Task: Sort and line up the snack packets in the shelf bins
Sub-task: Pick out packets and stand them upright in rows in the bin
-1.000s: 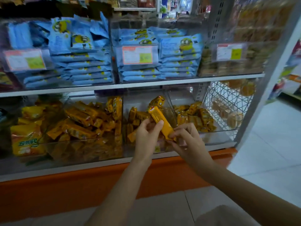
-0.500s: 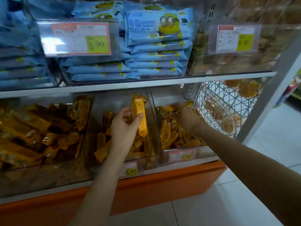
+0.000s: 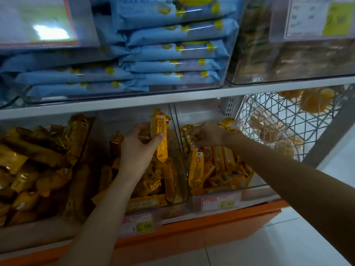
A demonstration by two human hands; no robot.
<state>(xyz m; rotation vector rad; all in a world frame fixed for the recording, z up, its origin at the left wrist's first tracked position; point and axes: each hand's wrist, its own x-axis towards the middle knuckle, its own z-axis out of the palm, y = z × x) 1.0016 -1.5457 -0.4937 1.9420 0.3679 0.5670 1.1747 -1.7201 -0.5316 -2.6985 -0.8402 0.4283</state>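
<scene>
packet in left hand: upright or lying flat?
Upright. The left hand grips the yellow packet on end, long axis near vertical, above the loose packets in the middle bin.

The right hand (image 3: 208, 134) has let go of the yellow packet (image 3: 160, 135) and now reaches into the right bin (image 3: 255, 192). The left hand (image 3: 138, 148) alone holds it, turned upright above the middle bin (image 3: 173, 207).

Bare left hand (image 3: 138, 148), bare right hand (image 3: 208, 134), slim left forearm (image 3: 107, 208), right forearm (image 3: 278, 175), both uncovered.
</scene>
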